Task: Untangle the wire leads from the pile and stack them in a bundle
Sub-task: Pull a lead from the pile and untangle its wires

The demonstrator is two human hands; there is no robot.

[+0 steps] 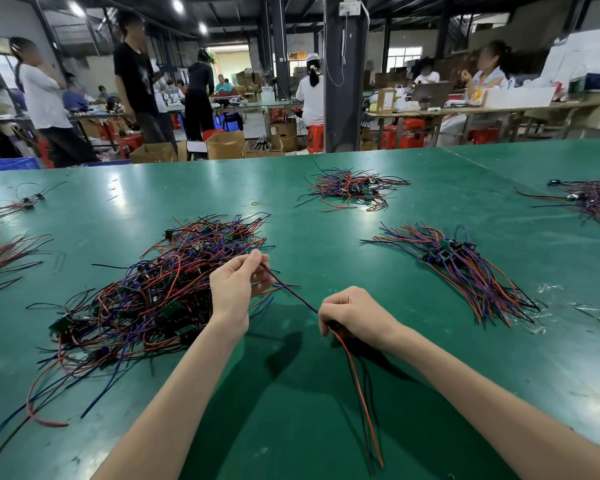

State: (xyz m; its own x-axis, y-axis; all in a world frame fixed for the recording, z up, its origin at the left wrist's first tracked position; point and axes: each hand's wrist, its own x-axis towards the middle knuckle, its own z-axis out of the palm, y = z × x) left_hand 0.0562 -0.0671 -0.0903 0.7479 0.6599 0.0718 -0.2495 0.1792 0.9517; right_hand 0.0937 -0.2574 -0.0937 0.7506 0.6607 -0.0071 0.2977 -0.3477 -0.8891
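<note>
Wire lead [291,291]: one, stretched taut between left hand [236,285] and right hand [354,313], above the table [430,209] and just right of the pile [160,292]. It is thin and plastic-sheathed; I see a purple-blue run between the hands, with red and black tails trailing toward me.
Left hand: thumb and fingertips pinch the lead's far end, the other fingers loosely curled.
Right hand: a closed fist wrapped around the lead, knuckles up.
Pile: one, the largest, a knotted mound of red, blue and black strands. Small green circuit boards and dark components are caught in it, too many for me to count.
Bundle [465,268]: one, well right of the hands, its strands lying roughly parallel and its dark components gathered at the far end.
Other heaps: four by my count: far centre [354,188], far right [593,199], far left [25,200] and left edge [0,258].
Table: one, green, smooth, glossy under the lamps, lightly scuffed.
Rubber band [254,204]: one small yellowish loop, lying beyond the pile.
Plastic scraps [548,289]: a few clear, crinkled bits by the bundle's near end.
Beyond the table: several cardboard boxes [226,145], several red stools [315,136].
</note>
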